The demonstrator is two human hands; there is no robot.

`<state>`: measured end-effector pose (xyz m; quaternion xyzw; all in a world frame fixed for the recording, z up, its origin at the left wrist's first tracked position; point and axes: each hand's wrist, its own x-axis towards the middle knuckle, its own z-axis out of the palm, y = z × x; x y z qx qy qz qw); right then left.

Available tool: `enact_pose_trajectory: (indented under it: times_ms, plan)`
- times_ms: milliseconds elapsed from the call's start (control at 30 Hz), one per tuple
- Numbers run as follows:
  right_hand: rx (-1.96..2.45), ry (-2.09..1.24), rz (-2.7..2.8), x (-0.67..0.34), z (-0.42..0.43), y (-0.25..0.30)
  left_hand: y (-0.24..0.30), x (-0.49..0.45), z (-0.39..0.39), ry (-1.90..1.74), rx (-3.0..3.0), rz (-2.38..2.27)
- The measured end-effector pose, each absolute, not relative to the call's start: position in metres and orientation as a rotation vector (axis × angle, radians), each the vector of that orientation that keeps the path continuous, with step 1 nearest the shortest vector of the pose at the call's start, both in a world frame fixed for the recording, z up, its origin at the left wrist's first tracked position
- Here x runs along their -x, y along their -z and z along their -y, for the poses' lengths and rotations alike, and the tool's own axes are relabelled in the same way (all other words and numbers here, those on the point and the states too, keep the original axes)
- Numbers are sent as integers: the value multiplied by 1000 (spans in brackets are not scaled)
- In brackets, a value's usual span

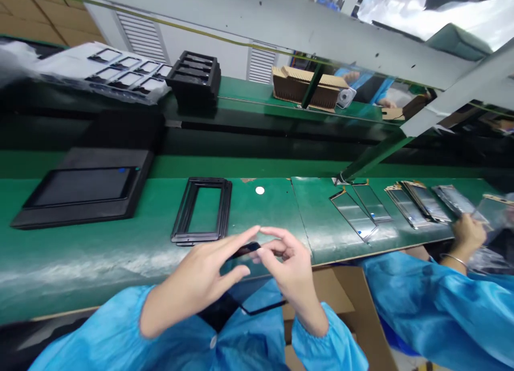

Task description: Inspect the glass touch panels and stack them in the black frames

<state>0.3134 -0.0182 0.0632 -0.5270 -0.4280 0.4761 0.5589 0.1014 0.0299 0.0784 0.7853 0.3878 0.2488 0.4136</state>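
A black-edged rectangular frame (265, 308) is between my hands, tilted low over my lap, and blue cloth shows through its middle. My left hand (201, 274) is at its left side, fingers stretched along the far edge and thumb on the near side. My right hand (291, 264) has its thumb and bent fingers close together at the frame's upper edge. The tips of both forefingers nearly meet above it. My hands hide much of the frame, and blur makes the exact contact hard to see. Just beyond lies a stack of black frames (182, 210) on the green bench.
A dark screen panel (82, 186) rests on black foam (76, 214) at left. Glass panels (355, 216) lie at right, near a co-worker's hand (469, 234). A slanted post (377, 154) meets the bench. Behind are black trays (195, 79); below, a cardboard box (357, 296).
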Motion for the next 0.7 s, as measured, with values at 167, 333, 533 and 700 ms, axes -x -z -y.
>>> enact_pose_trajectory:
  times_ms: [167, 333, 533, 700]
  plan:
    - [1311, -1294, 980, -343, 20, -53, -76, -95, -29, -574, -1505, -999]
    - [1413, -1244, 811, -369, 31, -27, -61, -87, -24, -857, -1154, -1114]
    - [1400, -1126, 655, -357, 35, -27, -51, -89, -21, -956, -1126, -1143]
    - [1411, -997, 704, -349, 37, -36, -47, -88, -20, -953, -1113, -1149]
